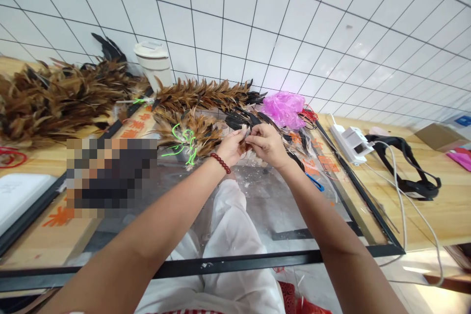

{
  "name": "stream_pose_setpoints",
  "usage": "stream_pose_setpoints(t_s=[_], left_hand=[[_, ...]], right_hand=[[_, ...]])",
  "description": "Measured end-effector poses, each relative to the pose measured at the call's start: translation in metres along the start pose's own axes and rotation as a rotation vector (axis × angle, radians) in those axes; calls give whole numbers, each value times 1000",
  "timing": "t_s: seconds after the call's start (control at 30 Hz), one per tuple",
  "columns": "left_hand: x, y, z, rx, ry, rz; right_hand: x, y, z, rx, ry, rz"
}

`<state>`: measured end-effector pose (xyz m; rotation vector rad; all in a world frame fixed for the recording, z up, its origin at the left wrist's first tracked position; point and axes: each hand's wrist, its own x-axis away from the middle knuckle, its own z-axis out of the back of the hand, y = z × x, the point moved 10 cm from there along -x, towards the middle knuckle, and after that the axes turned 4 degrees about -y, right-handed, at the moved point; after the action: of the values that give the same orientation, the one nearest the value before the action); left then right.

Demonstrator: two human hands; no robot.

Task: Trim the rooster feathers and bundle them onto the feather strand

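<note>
My left hand (231,148), with a dark red bead bracelet at the wrist, is closed in a pinch above the glass-topped table. Close against it, my right hand (268,145) pinches too. Between the fingertips is a small feather, mostly hidden by them. Loose black feathers (239,119) lie just beyond the hands. Left of them sits a bunch of brown feathers (202,130) with bright green string (188,141) on it. Behind runs a long strip of brown feathers (206,94). A blue-handled tool (315,182) lies right of my right forearm.
A large brown feather pile (55,98) covers the left, beside a white lidded bin (154,66). At the back lie a pink plastic bag (284,109) and red string (309,115). Right are a white power strip (351,143), cables and a black strap (408,184). A black frame (235,262) edges the glass.
</note>
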<state>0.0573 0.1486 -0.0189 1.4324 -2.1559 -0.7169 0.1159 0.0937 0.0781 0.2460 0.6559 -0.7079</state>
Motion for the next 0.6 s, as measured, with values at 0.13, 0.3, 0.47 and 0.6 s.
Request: stream_pose_setpoints(t_s=[0.13,0.3,0.47,0.6], left_hand=[[-1,-2,0,-30,10,-24],[-1,5,11,-85,137,-163],[-2,12,15,-115,157,-215],[-1,13,9,-170,104,-209]], right_hand=[[2,2,-3,84,-42,-15],[3,3,1,-72,-17,-59],[10,35,14,-230,184,-385],[10,44,4,-370,165,-457]])
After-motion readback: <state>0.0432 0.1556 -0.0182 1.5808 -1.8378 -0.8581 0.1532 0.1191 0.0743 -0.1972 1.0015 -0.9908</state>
